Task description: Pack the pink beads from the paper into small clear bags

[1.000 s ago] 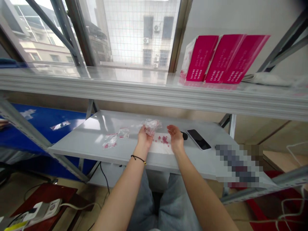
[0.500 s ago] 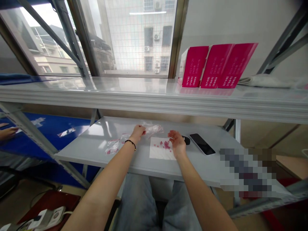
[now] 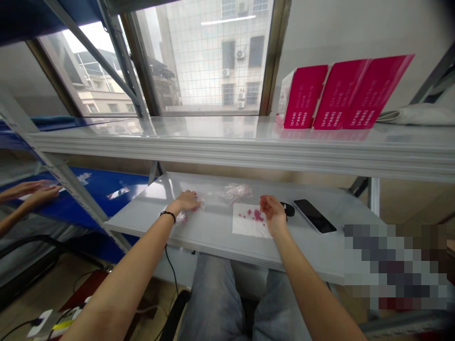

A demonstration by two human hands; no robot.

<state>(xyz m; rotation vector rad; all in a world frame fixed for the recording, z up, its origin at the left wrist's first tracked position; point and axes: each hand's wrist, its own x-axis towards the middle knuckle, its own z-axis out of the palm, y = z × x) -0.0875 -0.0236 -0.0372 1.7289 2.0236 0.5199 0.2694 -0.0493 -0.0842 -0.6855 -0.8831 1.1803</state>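
My left hand (image 3: 185,201) reaches out to the left on the grey shelf (image 3: 213,232) and rests, fingers curled, on small clear bags holding pink beads (image 3: 183,215). My right hand (image 3: 272,214) lies palm up with loosely bent fingers at the right edge of a white sheet (image 3: 247,225) strewn with several pink beads (image 3: 254,215). A crumpled heap of clear plastic bags (image 3: 237,192) lies behind the sheet, between the hands.
A black phone (image 3: 314,215) and a small dark object (image 3: 288,209) lie right of my right hand. Three pink boxes (image 3: 341,94) stand on the upper shelf. Another person's hands (image 3: 37,192) rest on the blue table (image 3: 103,187) at left.
My left hand let go of the crumpled bag heap and moved left onto the small bags of beads. My right hand has stayed by the sheet. The view shifted left.
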